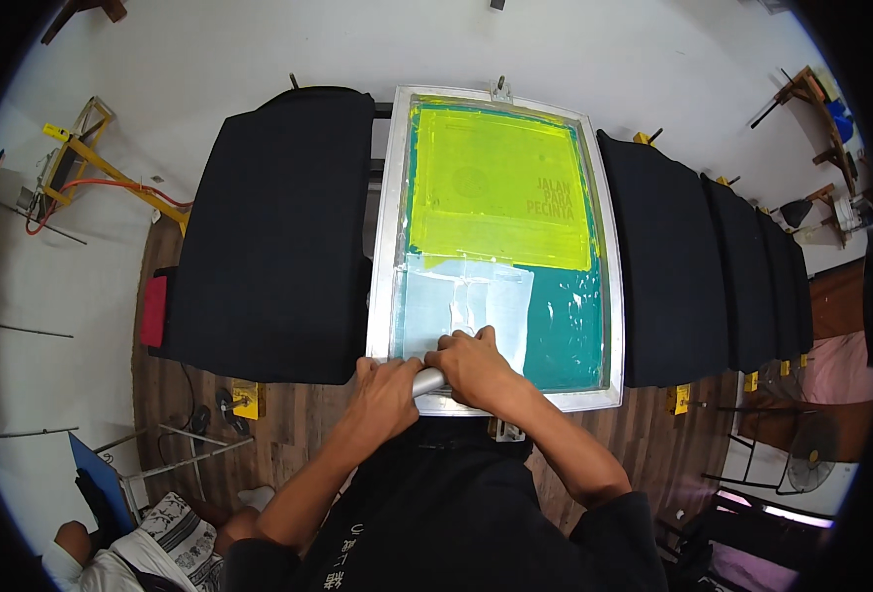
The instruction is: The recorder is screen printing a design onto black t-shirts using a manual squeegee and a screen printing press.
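Note:
A screen-printing frame [612, 296] with silver metal edges lies in front of me. Its mesh is teal [565, 335], with a large yellow-green area [486, 178] across the far half. Pale whitish ink [426, 296] is smeared over the near left part. My left hand [387, 397] is closed around the left end of a silver-handled squeegee [428, 382], by the frame's near left corner. Just right of it and slightly farther, my right hand [476, 370] grips the same squeegee above the pale ink. Both hands hide most of the squeegee, and its blade does not show.
A board covered in black cloth [273, 237] stands left of the frame. Several more black-covered boards [663, 257] line up to the right. Another person's arm [73, 541] shows at lower left, beside a metal rack [194, 449]. A fan [811, 449] stands at far right.

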`<state>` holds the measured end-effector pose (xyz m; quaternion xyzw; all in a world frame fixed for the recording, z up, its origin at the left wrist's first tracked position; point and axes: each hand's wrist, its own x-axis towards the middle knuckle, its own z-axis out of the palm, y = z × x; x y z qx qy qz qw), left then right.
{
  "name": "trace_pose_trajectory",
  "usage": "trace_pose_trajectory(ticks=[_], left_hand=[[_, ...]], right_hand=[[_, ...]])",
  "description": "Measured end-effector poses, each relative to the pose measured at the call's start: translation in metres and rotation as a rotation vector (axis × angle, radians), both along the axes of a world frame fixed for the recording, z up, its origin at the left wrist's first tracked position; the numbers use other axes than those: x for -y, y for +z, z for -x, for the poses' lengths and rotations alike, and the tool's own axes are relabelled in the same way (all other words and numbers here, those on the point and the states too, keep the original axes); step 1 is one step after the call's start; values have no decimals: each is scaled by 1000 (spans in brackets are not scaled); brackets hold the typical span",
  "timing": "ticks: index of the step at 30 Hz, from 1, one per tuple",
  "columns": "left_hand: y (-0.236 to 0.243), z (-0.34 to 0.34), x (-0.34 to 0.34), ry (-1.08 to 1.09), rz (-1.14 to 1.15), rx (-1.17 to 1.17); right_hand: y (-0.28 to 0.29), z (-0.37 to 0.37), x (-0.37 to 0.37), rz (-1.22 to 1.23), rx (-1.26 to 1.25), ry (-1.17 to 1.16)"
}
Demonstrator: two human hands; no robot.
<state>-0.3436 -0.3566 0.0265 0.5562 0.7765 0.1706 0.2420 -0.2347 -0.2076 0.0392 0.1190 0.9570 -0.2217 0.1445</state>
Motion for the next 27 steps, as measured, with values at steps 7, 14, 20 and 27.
trace_pose_trajectory(ticks=[7, 14, 20, 27], left_hand=[[12, -1, -49, -71, -193, 131], [-35, 11, -68, -138, -316, -26], [-46, 11, -49, -90, -241, 37], [-60, -10, -20, -10, -199, 65]], right_hand=[[25, -31, -6, -245, -152, -194], [-11, -18, 4, -563, -247, -438], [-27, 1, 3, -739, -204, -161], [-15, 0, 25, -861, -75, 123]])
